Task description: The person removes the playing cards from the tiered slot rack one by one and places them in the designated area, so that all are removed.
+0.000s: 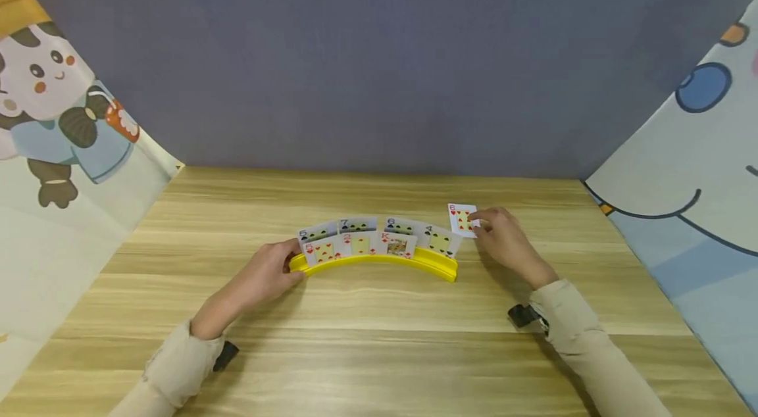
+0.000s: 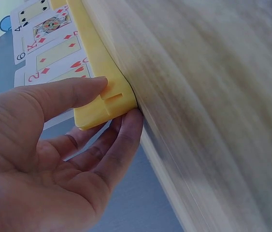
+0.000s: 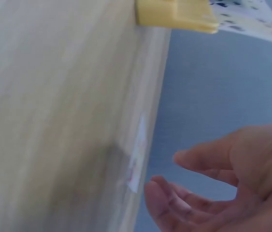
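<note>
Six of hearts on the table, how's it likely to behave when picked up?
The six of hearts looks thin, so it will probably feel light and flex a little. Lying flat on the smooth-looking table, it may slide if pushed, and its low edge could be hard to get under.

High head view downward; wrist views close
</note>
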Demonstrator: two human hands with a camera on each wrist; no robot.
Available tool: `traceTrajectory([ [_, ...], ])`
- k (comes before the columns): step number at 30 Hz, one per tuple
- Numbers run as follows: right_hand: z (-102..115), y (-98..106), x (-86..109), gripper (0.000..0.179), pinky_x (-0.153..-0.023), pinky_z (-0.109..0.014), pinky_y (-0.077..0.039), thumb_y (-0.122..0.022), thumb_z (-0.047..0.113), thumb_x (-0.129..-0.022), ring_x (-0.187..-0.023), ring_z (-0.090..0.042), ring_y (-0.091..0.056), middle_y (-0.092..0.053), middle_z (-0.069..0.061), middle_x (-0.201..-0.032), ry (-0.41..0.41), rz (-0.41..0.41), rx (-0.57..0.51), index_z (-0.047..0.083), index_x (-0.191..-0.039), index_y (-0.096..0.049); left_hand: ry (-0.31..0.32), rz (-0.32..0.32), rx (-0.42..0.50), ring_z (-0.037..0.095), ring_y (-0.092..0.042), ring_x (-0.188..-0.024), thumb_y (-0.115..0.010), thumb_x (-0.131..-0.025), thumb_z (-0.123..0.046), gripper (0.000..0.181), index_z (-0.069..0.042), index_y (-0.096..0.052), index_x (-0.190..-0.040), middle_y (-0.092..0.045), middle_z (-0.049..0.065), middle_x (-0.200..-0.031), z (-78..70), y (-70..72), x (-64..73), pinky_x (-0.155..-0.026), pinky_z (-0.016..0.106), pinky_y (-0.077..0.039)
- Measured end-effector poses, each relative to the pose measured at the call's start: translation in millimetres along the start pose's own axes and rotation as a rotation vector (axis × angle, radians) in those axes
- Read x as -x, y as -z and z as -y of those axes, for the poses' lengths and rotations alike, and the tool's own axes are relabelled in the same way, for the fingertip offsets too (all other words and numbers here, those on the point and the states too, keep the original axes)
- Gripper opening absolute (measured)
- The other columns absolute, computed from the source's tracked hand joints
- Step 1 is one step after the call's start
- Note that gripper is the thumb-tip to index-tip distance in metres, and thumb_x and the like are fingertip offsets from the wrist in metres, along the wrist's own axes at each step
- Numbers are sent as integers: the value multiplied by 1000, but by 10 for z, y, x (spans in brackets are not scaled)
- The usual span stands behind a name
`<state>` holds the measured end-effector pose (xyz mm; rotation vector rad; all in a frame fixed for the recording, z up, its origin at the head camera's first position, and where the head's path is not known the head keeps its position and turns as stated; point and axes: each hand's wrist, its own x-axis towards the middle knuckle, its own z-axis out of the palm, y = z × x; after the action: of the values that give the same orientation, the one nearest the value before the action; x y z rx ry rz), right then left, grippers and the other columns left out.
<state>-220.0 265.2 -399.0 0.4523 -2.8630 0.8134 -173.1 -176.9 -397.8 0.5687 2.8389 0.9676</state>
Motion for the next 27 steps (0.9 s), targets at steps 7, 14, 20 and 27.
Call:
traceTrajectory([
  [7,191,95,32,26,-73,-48,-58,-56,-4,-96,-91,-38,-66,-64,-28,-117,55,-94,-29,-6,-119,-66,-3,5,14,16,-62,-81,-74,-83,1,45,9,-60,-125,-68,22,-112,24,15,28,-65,24,-54],
  [14,507,253,64,24,-71,-47,-58,-57,-3,-96,-90,-33,-67,-67,-23,-116,113,-190,-32,-2,-117,-69,-17,-2,30,18,-64,-85,-73,-83,2,43,10,-60,-124,-68,23,-112,22,23,22,-68,24,-56],
  [20,754,303,113,25,-68,-41,-58,-60,-6,-93,-85,-26,-67,-70,-18,-110,177,-218,-37,1,-113,-72,-31,-1,22,18,-65,-85,-73,-84,1,43,10,-60,-123,-68,23,-112,14,24,10,-67,25,-56],
  [27,957,357,174,23,-68,-39,-58,-63,-7,-91,-83,-21,-66,-71,-13,-105,256,-268,-37,3,-110,-73,-20,3,20,17,-64,-84,-74,-84,0,43,9,-61,-124,-68,22,-112,1,20,-4,-66,25,-55],
])
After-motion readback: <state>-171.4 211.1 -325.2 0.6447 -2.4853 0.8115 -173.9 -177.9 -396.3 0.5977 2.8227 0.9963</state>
